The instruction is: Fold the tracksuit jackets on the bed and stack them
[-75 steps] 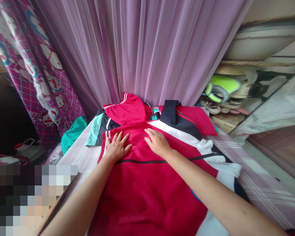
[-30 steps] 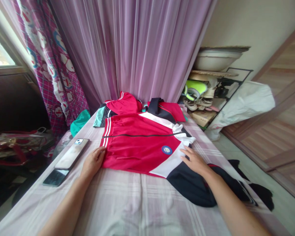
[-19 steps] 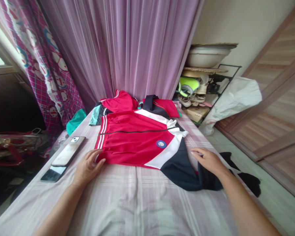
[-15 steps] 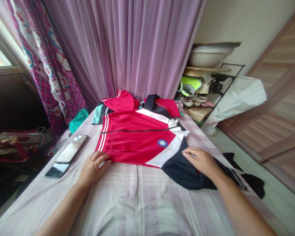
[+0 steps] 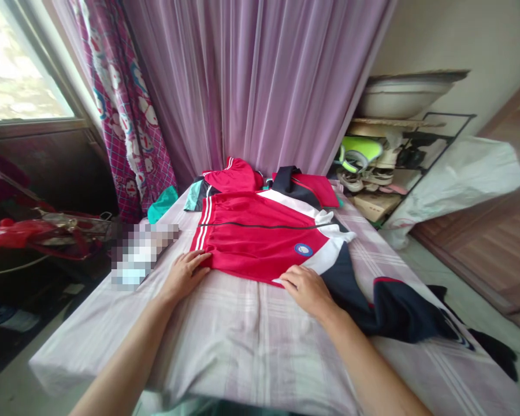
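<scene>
A red, white and navy zip jacket (image 5: pixel 247 245) lies spread on the bed, its striped hem to the left and a round blue badge on its near panel. At the near corner of that hem is my left hand (image 5: pixel 187 276), its fingers over the red cloth and thumb at the edge, closed on it. My right hand (image 5: pixel 307 289) pinches the jacket's near side edge, where a bit of white shows at the fingertips. The navy near sleeve (image 5: pixel 409 312) stretches off to the right, bent with a raised fold.
Folded red clothes (image 5: pixel 236 176) and more red and navy garments lie at the far end by the purple curtain (image 5: pixel 264 86). Pixelation covers the phone (image 5: pixel 145 254) left of the jacket. At the right stand a shoe rack (image 5: pixel 377 179) and a white plastic bag (image 5: pixel 463 182).
My right hand has moved left from the navy sleeve to the jacket's near side edge. My left hand stays by the hem. The view has shifted slightly left.
</scene>
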### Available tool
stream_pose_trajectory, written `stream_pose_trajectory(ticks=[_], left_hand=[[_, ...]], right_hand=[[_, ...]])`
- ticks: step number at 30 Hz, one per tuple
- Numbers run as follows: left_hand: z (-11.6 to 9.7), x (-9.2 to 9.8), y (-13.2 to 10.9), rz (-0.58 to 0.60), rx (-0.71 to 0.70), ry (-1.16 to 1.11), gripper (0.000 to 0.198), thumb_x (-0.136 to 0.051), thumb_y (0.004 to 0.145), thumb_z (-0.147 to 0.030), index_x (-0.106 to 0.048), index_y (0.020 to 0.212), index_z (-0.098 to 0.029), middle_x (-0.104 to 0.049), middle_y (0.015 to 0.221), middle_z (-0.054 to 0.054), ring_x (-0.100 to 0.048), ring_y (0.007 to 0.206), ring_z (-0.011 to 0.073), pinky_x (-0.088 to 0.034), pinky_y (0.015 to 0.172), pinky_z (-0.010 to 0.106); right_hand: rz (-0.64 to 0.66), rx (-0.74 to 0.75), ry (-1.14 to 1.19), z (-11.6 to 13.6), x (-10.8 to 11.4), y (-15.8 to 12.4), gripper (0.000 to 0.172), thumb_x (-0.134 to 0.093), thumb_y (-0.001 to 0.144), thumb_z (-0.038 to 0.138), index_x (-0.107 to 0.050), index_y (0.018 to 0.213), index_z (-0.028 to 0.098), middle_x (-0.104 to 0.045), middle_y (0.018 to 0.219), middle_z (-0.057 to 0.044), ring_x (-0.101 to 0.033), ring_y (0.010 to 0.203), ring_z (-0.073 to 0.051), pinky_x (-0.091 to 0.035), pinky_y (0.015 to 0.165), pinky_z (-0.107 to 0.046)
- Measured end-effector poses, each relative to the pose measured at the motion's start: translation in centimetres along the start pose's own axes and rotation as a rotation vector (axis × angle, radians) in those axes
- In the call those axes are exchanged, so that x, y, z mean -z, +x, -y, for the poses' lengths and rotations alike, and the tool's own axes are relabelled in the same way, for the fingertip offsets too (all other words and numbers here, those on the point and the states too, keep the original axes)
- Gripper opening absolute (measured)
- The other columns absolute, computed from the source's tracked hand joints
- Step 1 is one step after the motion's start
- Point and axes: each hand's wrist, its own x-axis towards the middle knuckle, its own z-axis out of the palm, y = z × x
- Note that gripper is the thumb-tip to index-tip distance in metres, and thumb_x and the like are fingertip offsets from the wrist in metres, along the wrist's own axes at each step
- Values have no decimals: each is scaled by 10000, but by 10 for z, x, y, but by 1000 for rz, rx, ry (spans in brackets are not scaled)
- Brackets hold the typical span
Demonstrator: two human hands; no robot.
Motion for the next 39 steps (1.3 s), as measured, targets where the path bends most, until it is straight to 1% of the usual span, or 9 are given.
stream_pose_trajectory(ticks=[3, 6, 13, 17, 20, 24, 29, 36, 39], left_hand=[[5, -2, 0, 6, -25, -31, 437, -492, 937, -443, -594, 1325, -268, -640, 1274, 99, -612, 1142, 255, -496, 975, 428], [4, -1, 2, -26, -15, 8, 393, -452, 960, -387, -634, 1277, -242, -664, 1173, 110, -638, 1043, 246, -515, 919, 403], [0, 4, 10, -120, 91, 131, 365, -373, 994, -360, -636, 1172, -179, -700, 975, 104, -646, 898, 233, -509, 840, 374], [4, 9, 15, -32, 43, 178, 363, -330, 1002, -304, -668, 1075, -192, -700, 907, 92, -646, 856, 217, -501, 819, 355], [5, 16, 16, 50, -73, 182, 355, -357, 997, -295, -678, 1136, -230, -704, 988, 88, -651, 912, 205, -496, 849, 343], [2, 25, 12, 107, -190, 200, 367, -440, 976, -414, -670, 1207, -245, -682, 1123, 99, -643, 994, 227, -499, 886, 368], [4, 34, 14, 66, -223, 278, 328, -436, 981, -291, -681, 1194, -241, -693, 1057, 100, -647, 932, 218, -508, 827, 362], [15, 50, 22, -100, -250, 315, 290, -473, 958, -217, -714, 1116, -249, -699, 1032, 103, -636, 887, 208, -507, 774, 352], [15, 50, 13, -74, -274, 318, 306, -463, 948, -169, -704, 1123, -237, -692, 1083, 110, -629, 979, 217, -511, 835, 361]], right_hand=[[-55, 15, 26, 0, -5, -6, 188, -549, 930, 268, -731, 976, 250, -705, 935, -40, -625, 887, -185, -451, 808, -305], [-92, -14, 67, -2, -9, -7, 204, -520, 928, 238, -717, 875, 240, -704, 892, -37, -630, 847, -185, -454, 783, -300], [-224, -99, 307, -9, -14, -3, 251, -425, 926, 312, -639, 823, 232, -692, 841, -48, -634, 832, -193, -471, 772, -295], [-176, -177, 376, -10, -12, -4, 232, -445, 885, 362, -630, 820, 237, -705, 838, -46, -636, 793, -195, -468, 737, -294], [-123, -216, 418, -10, -10, -3, 233, -464, 859, 390, -633, 799, 241, -706, 818, -33, -625, 750, -186, -458, 714, -288], [-95, -259, 488, -12, -10, 1, 263, -472, 827, 430, -637, 771, 233, -686, 760, -26, -606, 704, -186, -449, 680, -293], [-62, -246, 605, -13, -6, 4, 274, -496, 795, 444, -651, 741, 224, -690, 737, -27, -618, 719, -195, -459, 678, -300], [-4, -207, 684, -17, 2, 1, 286, -561, 783, 443, -729, 777, 212, -736, 826, -46, -652, 802, -206, -492, 756, -314], [84, -136, 669, -18, 5, -2, 250, -583, 782, 396, -753, 789, 214, -732, 835, -46, -659, 814, -196, -494, 764, -300]])
